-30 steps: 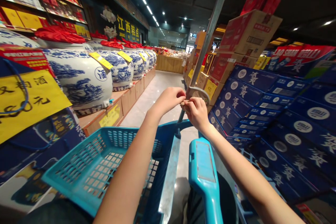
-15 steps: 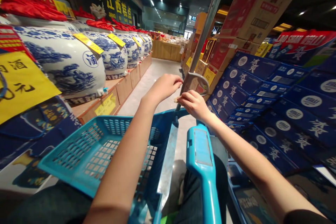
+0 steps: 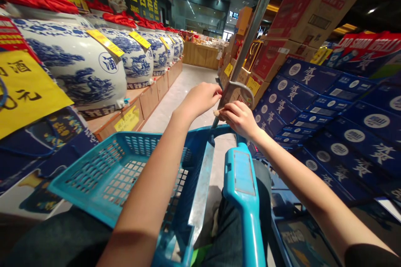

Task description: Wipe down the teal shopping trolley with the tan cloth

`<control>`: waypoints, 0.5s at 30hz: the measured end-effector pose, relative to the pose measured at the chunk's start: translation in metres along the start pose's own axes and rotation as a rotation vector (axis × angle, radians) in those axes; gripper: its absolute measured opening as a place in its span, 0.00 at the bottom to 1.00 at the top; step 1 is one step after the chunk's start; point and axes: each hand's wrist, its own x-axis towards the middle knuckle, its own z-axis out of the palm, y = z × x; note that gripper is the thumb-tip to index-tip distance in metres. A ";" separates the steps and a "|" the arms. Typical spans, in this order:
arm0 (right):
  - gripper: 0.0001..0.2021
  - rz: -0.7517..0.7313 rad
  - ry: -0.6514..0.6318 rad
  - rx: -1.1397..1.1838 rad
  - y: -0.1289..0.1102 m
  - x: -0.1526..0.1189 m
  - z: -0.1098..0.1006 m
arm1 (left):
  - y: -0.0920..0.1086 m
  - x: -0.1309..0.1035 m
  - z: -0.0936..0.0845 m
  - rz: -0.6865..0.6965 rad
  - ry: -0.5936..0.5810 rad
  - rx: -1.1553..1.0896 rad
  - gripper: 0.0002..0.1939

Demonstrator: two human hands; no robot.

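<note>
My left hand (image 3: 202, 100) is closed, its fingertips pinched beside the upright metal pole (image 3: 250, 33); whatever they hold is too small to make out. Just to its right and lower, my right hand (image 3: 240, 120) has its fingers curled around a small tan piece (image 3: 216, 112), whose kind I cannot tell. Both hands are in front of the grey loop (image 3: 242, 91) on the pole. Beneath my forearms is a teal plastic shopping basket (image 3: 84, 175) with slotted walls, part of a cart. A teal cart handle (image 3: 242, 179) with a clear panel runs under my right arm.
Blue-and-white porcelain jars (image 3: 72, 66) with red cloth tops line a wooden ledge on the left. Stacked blue cartons (image 3: 300, 91) and brown cardboard boxes (image 3: 313, 12) rise on the right. A tiled aisle (image 3: 200, 75) leads to a wooden counter (image 3: 200, 55).
The view has shifted slightly, so the hands and pole appear a little farther right and higher. Both hands keep nearly the same pose by the pole.
</note>
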 end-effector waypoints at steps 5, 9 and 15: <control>0.10 0.216 0.154 -0.028 0.009 0.010 -0.010 | 0.001 0.000 0.003 0.008 0.001 0.022 0.14; 0.11 0.110 0.129 -0.065 -0.005 0.002 -0.004 | 0.001 0.000 0.005 -0.005 0.003 0.028 0.14; 0.08 0.213 0.097 -0.139 0.000 0.008 -0.009 | 0.004 0.000 0.004 -0.004 -0.004 0.054 0.14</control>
